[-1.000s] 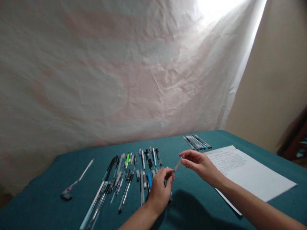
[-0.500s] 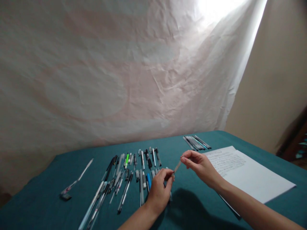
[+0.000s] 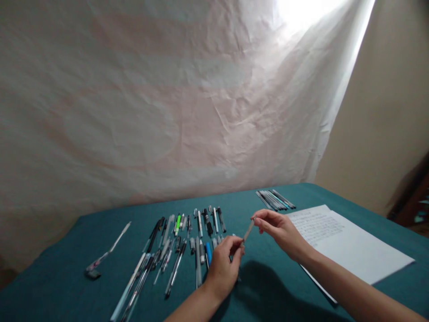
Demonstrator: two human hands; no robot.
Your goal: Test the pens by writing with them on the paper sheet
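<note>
My left hand is closed, its thumb and fingers pinching the lower end of a slim pale pen part, see-through in places. At the upper end, the thumb and fingertips of my right hand are closed on the same piece, so it slants between both hands above the table. Whether it is a barrel or a refill I cannot tell. Beneath and beside the left hand lie pens and caps, among them a blue pen; the hand hides some of them.
Several pens, one a bright green highlighter, lie in rows left of my hands on the green cloth. A bundle of slim pens or refills lies at the back. White written sheets are at right, a crumpled wrapper far left.
My right fingertips have shifted slightly up and left, and more of the pale piece shows between the hands. The left hand stays nearly still.
</note>
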